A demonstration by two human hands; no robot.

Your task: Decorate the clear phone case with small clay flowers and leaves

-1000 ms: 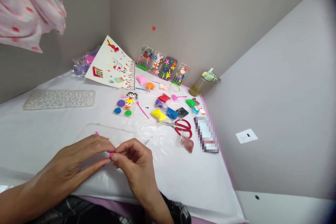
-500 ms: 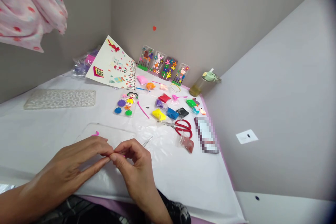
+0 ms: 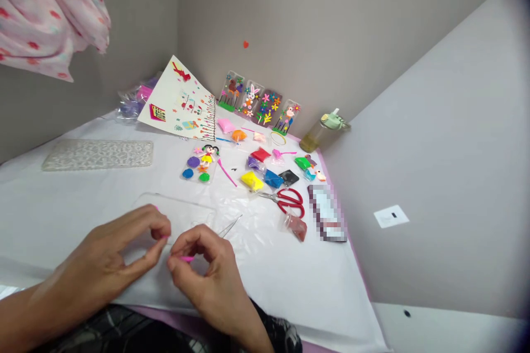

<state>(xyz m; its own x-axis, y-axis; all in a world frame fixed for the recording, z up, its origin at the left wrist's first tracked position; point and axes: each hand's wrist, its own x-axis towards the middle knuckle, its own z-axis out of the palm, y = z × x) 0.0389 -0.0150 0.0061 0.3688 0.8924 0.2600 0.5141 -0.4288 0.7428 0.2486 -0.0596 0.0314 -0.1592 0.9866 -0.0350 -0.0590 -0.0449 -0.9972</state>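
My left hand pinches a tiny pink bit of clay between thumb and forefinger. A small gap away, my right hand is closed on a slim pink piece of clay, which shows between its thumb and fingers. Under and behind both hands lies a clear flat plate, partly covered by them. A pair of metal tweezers rests just beyond my right hand.
Red-handled scissors, bagged yellow clay and other colours lie to the right. Further back are a decorated clear case, a drawing and a bottle. A textured clear mat sits at left.
My hands have moved apart from fingertip contact, each now with pink clay in its pinch. The left shifted slightly left, the right slightly down. The view moved a little.
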